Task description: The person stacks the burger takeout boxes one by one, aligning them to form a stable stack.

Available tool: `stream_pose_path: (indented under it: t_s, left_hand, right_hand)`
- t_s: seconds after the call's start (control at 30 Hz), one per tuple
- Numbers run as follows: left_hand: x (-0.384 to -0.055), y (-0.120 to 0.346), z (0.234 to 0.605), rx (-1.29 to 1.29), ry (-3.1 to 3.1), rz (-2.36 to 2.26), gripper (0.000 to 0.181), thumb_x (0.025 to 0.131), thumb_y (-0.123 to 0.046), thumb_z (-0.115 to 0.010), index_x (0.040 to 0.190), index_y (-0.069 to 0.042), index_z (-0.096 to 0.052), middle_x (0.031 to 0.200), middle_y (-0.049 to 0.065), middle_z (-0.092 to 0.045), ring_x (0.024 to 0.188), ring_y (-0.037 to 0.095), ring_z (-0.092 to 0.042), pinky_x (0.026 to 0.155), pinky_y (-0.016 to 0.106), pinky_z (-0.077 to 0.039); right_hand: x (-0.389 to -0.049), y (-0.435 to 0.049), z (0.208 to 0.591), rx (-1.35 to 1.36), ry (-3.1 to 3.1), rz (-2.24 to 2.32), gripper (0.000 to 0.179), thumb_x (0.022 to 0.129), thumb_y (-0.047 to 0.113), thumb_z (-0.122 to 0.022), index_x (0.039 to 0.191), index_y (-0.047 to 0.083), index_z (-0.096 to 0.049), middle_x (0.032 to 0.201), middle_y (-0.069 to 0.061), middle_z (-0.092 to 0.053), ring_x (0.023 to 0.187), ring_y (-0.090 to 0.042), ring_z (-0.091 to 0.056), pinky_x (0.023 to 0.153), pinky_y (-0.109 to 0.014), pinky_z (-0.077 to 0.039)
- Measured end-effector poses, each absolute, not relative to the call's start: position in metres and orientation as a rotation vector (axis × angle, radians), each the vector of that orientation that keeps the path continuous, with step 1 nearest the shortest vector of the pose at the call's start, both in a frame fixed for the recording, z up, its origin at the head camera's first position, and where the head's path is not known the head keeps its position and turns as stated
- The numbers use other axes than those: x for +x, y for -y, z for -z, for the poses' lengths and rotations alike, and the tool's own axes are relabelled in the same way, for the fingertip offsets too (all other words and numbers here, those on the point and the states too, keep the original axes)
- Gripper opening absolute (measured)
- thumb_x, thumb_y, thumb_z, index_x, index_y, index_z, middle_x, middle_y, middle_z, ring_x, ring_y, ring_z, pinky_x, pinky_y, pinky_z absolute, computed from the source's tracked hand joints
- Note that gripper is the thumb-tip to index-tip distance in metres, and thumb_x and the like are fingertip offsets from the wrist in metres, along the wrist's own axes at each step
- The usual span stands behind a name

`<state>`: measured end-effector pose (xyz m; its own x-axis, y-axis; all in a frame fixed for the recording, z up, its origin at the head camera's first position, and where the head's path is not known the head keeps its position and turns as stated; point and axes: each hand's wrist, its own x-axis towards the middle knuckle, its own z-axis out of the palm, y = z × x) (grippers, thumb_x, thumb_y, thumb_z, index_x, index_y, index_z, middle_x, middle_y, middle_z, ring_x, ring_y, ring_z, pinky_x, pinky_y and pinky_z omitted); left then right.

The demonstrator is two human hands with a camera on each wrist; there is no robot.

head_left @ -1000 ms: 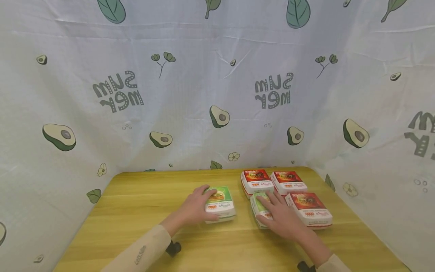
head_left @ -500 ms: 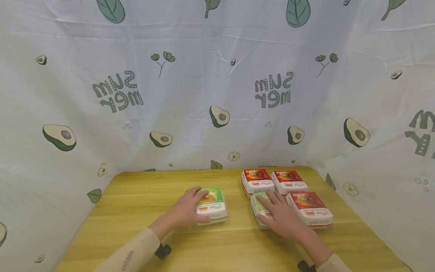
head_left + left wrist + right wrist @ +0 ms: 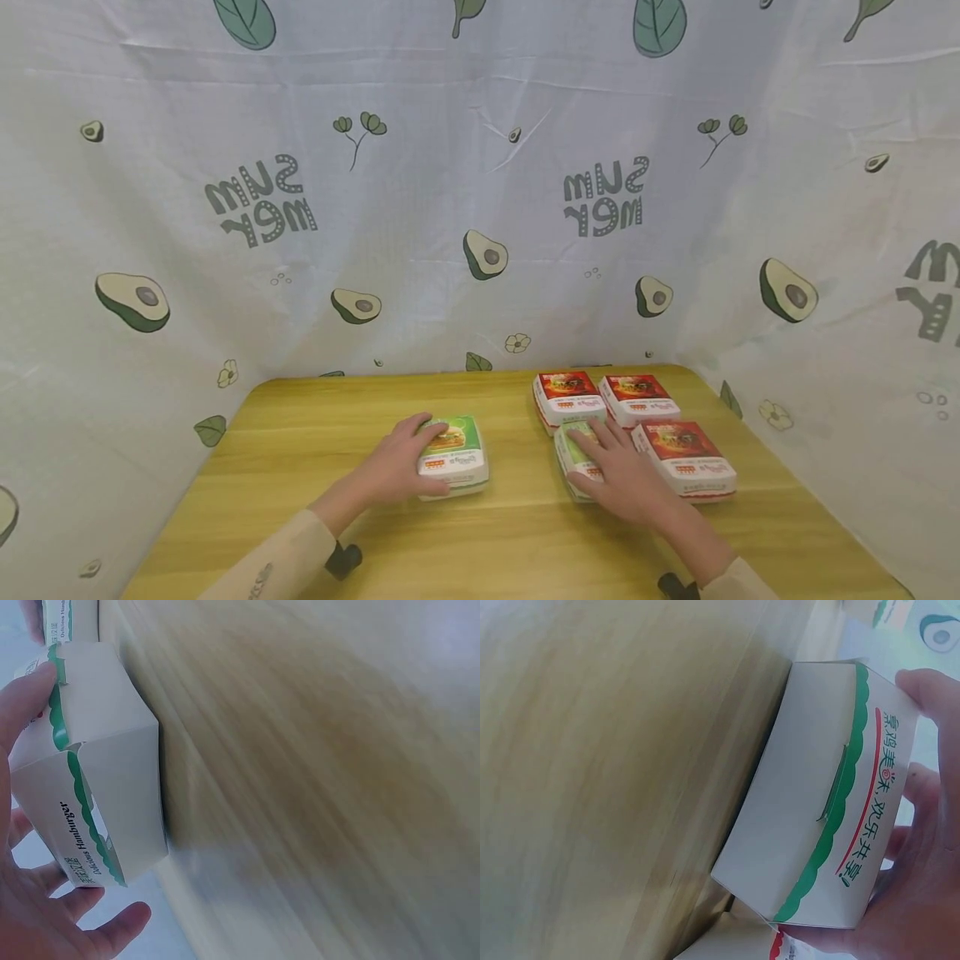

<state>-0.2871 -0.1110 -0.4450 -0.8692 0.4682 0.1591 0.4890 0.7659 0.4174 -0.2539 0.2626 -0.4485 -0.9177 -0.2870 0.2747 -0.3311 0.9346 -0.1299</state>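
Observation:
My left hand [image 3: 392, 465] grips a white hamburger box [image 3: 463, 462] with a green printed lid, left of the table's middle. In the left wrist view, thumb and fingers span opposite sides of this box [image 3: 124, 795], whose base appears to sit on the wood. Farther right, my right hand [image 3: 628, 477] lies over a second green-lidded hamburger box [image 3: 571, 461], covering part of its lid. From the right wrist, thumb and fingers hold the upper part of that box [image 3: 780, 802]. It appears to stand on the tabletop.
Several red-lidded boxes stand around the right hand: one behind [image 3: 567, 400], one at the back right [image 3: 637, 400] and one to the right [image 3: 682, 460]. They share a wooden table [image 3: 322, 417]. A white avocado-print curtain [image 3: 420, 192] hangs behind and at both sides.
My left hand has slid leftward with its green-lidded hamburger box, widening the gap to the other boxes. The right hand and the boxes near it have stayed put.

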Motion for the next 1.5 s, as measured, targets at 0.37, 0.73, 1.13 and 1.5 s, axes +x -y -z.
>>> stream_pose_path:
  t_s: [0.37,0.73,1.13,1.5]
  left_hand:
    - [-0.288,0.118,0.449,-0.783,2.919,0.743,0.089,0.064,-0.064,-0.07,0.14,-0.034,-0.034,0.15,0.004,-0.021,0.133,0.027,-0.027,0.095,0.052,-0.037]
    - [-0.286,0.118,0.448,-0.765,2.946,0.773,0.09,0.065,-0.063,-0.071,0.141,-0.036,-0.032,0.151,0.004,-0.016,0.131,0.027,-0.029,0.092,0.051,-0.039]
    - [-0.287,0.12,0.451,-0.765,2.94,0.753,0.091,0.064,-0.066,-0.07,0.141,-0.038,-0.031,0.151,0.001,-0.017,0.131,0.025,-0.03,0.093,0.05,-0.039]
    - [-0.289,0.12,0.451,-0.767,2.945,0.749,0.09,0.064,-0.065,-0.07,0.141,-0.039,-0.031,0.151,0.002,-0.016,0.131,0.026,-0.029,0.093,0.05,-0.039]
  right_hand:
    - [-0.256,-0.264,0.452,0.479,2.821,-0.24,0.067,0.081,0.066,-0.051,0.138,0.031,-0.043,0.146,-0.011,-0.034,0.135,-0.04,-0.022,0.093,-0.067,-0.03]
    - [-0.256,-0.262,0.449,0.49,2.81,-0.303,0.07,0.079,0.069,-0.05,0.136,0.029,-0.045,0.145,-0.012,-0.035,0.134,-0.039,-0.025,0.096,-0.067,-0.025]
    - [-0.253,-0.262,0.443,0.477,2.836,-0.376,0.079,0.072,0.071,-0.057,0.137,0.029,-0.044,0.148,-0.013,-0.029,0.134,-0.038,-0.024,0.092,-0.066,-0.03]
    - [-0.253,-0.27,0.438,0.53,2.901,-0.381,0.089,0.066,0.079,-0.054,0.141,0.034,-0.037,0.151,-0.009,-0.023,0.136,-0.04,-0.018,0.095,-0.07,-0.021]
